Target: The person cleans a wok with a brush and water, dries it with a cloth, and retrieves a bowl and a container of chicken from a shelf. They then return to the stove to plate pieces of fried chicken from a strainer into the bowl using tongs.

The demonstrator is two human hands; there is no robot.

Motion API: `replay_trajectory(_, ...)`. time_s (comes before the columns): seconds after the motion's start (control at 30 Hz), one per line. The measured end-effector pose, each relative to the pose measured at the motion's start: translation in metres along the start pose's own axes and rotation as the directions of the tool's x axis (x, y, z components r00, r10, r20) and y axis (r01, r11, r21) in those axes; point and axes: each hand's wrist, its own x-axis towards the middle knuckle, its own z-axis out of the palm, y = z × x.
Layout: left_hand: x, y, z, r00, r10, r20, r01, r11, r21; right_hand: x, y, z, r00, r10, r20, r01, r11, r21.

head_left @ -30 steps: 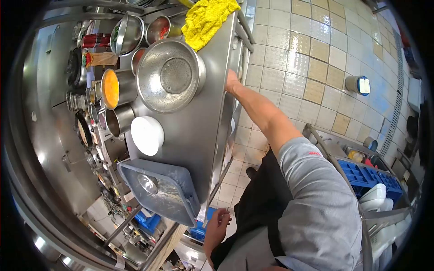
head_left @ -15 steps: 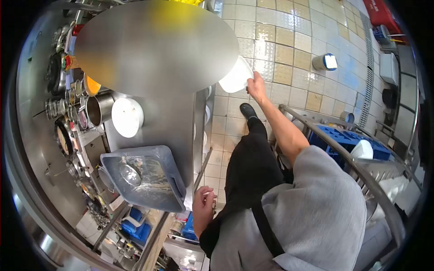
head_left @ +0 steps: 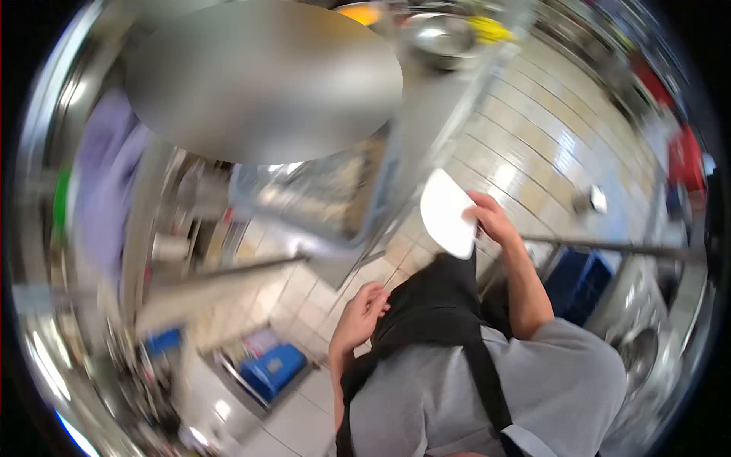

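Observation:
My right hand [head_left: 493, 218] grips the edge of a white plate or shallow dish [head_left: 448, 214], held out in front of my body above the floor. Lower and to the left, my left hand [head_left: 364, 314] hangs near my waist with its fingers loosely curled and nothing visible in them. Beyond the left hand, a grey plastic tub [head_left: 369, 221] rests on the steel counter, partly covered by a grey blurred oval. Light residue shows inside the tub.
A metal bowl [head_left: 442, 36] and a yellow item [head_left: 491, 30] are at the counter's far end. Blue crates [head_left: 572, 280] stand behind a rail on the right. A can-like container [head_left: 591, 200] is on the tiled floor [head_left: 525, 126]. A blue bin [head_left: 274, 369] sits lower left.
The view has swung round, so the counter and tub appear higher and further right. My right hand has brought the white dish closer to my body. My left hand remains near my waist.

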Motion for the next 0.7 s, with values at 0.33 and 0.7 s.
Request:
replay_trajectory(0.33, -0.179, -0.09, -0.093, 0.798, -0.183, -0.574, -0.092, 0.905, -0.416, -0.032, 0.03, 0.364, 0.662, 0.272, 0.698, 0.118, 0.882, -0.456)
replay_trajectory(0.7, -0.216, -0.178, -0.244, 0.701, -0.298, -0.648, -0.219, 0.775, -0.593, 0.054, 0.029, 0.58, 0.453, 0.444, 0.773, 0.318, 0.73, -0.605)
